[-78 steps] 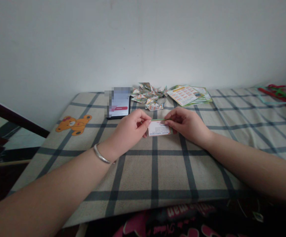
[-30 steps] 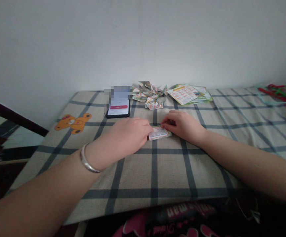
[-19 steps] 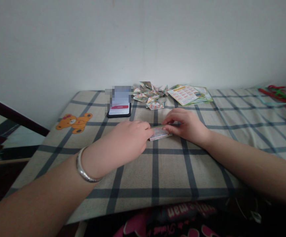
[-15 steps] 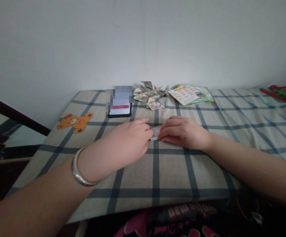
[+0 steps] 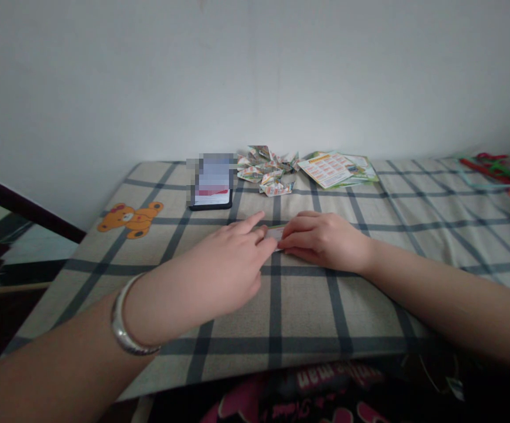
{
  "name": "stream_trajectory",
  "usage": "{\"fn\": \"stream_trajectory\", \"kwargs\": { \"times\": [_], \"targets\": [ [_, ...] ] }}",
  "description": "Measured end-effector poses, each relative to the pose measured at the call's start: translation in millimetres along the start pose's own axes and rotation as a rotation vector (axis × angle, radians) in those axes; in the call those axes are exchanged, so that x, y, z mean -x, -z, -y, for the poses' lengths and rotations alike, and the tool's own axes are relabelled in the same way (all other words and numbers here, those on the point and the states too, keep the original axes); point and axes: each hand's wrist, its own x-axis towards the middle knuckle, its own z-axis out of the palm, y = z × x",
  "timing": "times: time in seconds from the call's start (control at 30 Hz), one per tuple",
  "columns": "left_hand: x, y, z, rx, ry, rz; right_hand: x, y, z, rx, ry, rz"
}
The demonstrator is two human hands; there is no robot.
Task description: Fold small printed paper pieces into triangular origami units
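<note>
A small piece of folded paper lies on the checked tablecloth, mostly covered by my fingers. My left hand, with a silver bangle at the wrist, holds the paper's left end down; its index finger sticks out above while the other fingers bend onto the paper. From the other side, my right hand closes its fingertips over the right end, thumb side low against the cloth. The paper's folds are largely hidden under both hands.
Behind my hands stand several folded printed-paper pieces. A phone lies to their left, a stack of printed sheets to their right. A bear picture is at the left; tangled coloured strips lie far right. A wall rises behind.
The fingers of my left hand have slid slightly right over the paper, covering more of it. My right hand stays nearly in place. The whole view has shifted slightly.
</note>
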Motion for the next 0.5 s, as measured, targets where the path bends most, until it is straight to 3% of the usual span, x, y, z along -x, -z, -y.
{"fn": "stream_trajectory", "kwargs": {
  "times": [0.27, 0.5],
  "targets": [
    [0.2, 2.3, 9.5, 0.051, -0.057, 0.027, 1.3, -2.7, -0.8, 0.023, 0.009, -0.026],
    [-2.1, 2.3, 12.1, 0.137, 0.019, 0.064, 0.7, -3.2, -0.7, 0.051, 0.015, -0.012]
  ]
}}
